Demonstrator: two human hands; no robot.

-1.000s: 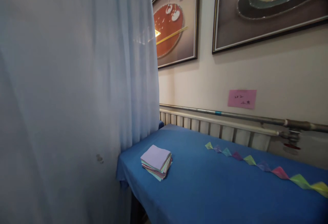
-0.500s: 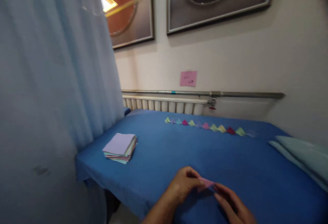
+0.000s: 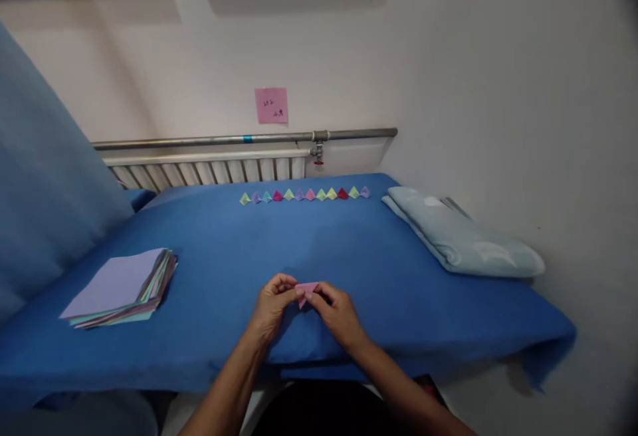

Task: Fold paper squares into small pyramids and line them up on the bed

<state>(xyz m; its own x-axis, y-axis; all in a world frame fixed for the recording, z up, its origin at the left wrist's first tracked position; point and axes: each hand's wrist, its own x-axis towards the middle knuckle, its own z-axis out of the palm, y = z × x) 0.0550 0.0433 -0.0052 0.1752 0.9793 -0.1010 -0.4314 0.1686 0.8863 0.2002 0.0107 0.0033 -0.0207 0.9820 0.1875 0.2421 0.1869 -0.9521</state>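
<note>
Between my two hands is a small folded piece of pink paper [image 3: 306, 288], roughly triangular with a point facing down. My left hand [image 3: 273, 304] pinches its left side between thumb and fingers. At its right side, my right hand [image 3: 337, 312] pinches it the same way. Both hands are just above the front part of the blue-covered table [image 3: 214, 236]. Farther back lies a row of small folded paper pieces [image 3: 310, 195] in green, purple, blue, red, pink and yellow. A stack of coloured paper sheets [image 3: 119, 283], lilac on top, lies to the left.
A folded pale green blanket [image 3: 458, 236] lies at the right end. Behind the table are a white radiator [image 3: 224, 169], a metal pipe [image 3: 199, 143] and a pink note [image 3: 272, 106] on the wall. A blue curtain [image 3: 40, 177] hangs at the left.
The view has swung to the right and down, so the blanket and my forearms show more fully. My right hand now pinches the pink paper with its fingertips closer to my left hand.
</note>
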